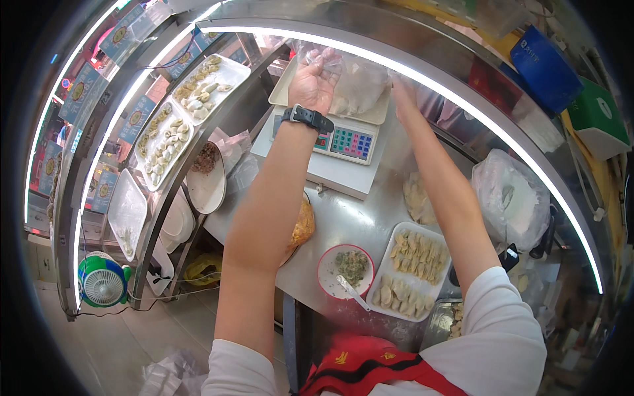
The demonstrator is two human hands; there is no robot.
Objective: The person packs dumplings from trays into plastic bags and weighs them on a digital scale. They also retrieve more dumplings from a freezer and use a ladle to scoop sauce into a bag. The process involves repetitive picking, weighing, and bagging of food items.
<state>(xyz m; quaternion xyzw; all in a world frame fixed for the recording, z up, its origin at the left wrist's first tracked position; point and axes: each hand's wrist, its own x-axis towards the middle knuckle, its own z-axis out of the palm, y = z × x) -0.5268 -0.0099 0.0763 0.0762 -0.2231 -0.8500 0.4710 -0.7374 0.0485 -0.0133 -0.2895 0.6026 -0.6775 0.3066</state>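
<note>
Both arms reach up and away over a digital scale (346, 142). My left hand (315, 81), with a black watch on its wrist, is palm up with fingers bent into the thin edge of a clear plastic bag (364, 86). The bag hangs over the scale's pale tray (285, 89), between my hands, and its contents are blurred. My right hand (403, 94) is at the bag's other side, its fingers partly hidden by the glare of the light strip. Nearer my body, a red-rimmed bowl (322, 272) holds chopped green filling and a spoon (352, 292).
A white tray of dumplings (389, 262) stands beside the bowl. More dumpling trays (237, 72) rest on the left shelf, near a dish of minced meat (208, 190). A curved light strip (475, 91) crosses above the counter. A small fan (103, 279) is at lower left.
</note>
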